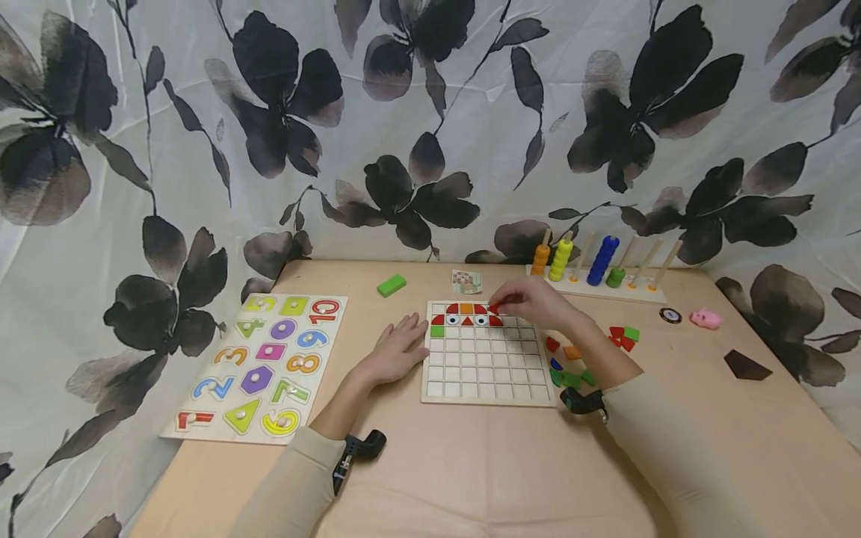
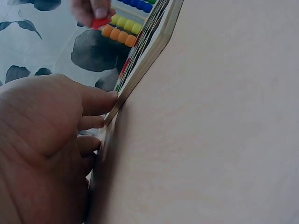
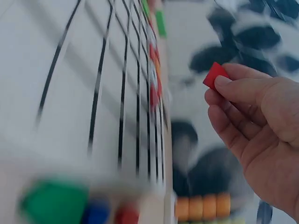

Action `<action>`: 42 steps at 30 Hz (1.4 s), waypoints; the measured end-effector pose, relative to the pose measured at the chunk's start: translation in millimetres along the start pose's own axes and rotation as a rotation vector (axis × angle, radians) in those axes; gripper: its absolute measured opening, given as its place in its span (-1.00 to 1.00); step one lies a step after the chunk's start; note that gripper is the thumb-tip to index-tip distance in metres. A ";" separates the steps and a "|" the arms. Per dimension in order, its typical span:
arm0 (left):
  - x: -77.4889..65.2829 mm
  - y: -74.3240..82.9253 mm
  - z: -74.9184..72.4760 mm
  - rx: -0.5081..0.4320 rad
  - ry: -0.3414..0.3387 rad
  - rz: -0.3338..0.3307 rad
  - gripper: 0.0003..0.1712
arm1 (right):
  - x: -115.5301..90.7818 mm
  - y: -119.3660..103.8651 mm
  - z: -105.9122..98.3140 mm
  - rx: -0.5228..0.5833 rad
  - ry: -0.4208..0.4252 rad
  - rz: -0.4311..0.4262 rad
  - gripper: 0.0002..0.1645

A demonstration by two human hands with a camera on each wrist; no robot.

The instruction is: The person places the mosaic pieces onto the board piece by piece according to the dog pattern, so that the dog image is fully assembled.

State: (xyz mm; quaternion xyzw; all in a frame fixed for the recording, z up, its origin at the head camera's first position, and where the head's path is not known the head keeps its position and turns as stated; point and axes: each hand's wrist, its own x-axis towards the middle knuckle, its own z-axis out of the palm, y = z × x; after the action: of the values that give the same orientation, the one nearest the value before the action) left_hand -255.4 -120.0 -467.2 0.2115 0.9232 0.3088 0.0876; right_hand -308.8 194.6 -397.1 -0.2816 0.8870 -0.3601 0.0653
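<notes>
My right hand [image 1: 531,302] pinches a small red tile [image 3: 216,75] between thumb and fingertips, over the upper part of a white grid board [image 1: 486,368]. Laid in the board's top rows are red and orange tiles, two eye tiles [image 1: 453,320] and a green tile [image 1: 437,331] at the left. My left hand [image 1: 397,350] rests on the table with its fingers extended, fingertips right at the board's left edge. From the left wrist view, the thumb and fingers lie along the wooden side of the board [image 2: 149,56].
Loose green tiles [image 1: 570,379] and red pieces [image 1: 622,340] lie right of the board. A number puzzle [image 1: 269,373] is at the left. Behind are a green block [image 1: 392,285], a picture card [image 1: 467,282] and a bead stacker [image 1: 608,290]. A pink pig [image 1: 705,319] sits far right.
</notes>
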 end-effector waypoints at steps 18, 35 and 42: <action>0.0 2.0 1.4 0.009 0.006 0.009 -0.30 | 50.9 -28.7 63.8 -0.161 -0.172 -0.137 -0.88; -1.0 3.7 1.8 0.020 0.000 -0.005 -0.30 | 45.6 -25.6 61.7 -0.273 -0.197 -0.165 -0.75; 0.0 1.2 2.7 0.032 0.005 -0.024 -0.30 | -1.9 -6.7 18.6 -0.125 0.005 -0.091 -0.61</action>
State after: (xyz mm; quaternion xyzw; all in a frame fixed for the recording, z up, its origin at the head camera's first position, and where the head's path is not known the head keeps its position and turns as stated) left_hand -254.2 -117.7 -468.7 0.2012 0.9306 0.2935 0.0857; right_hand -298.3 180.5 -406.3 -0.3242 0.8942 -0.3075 0.0290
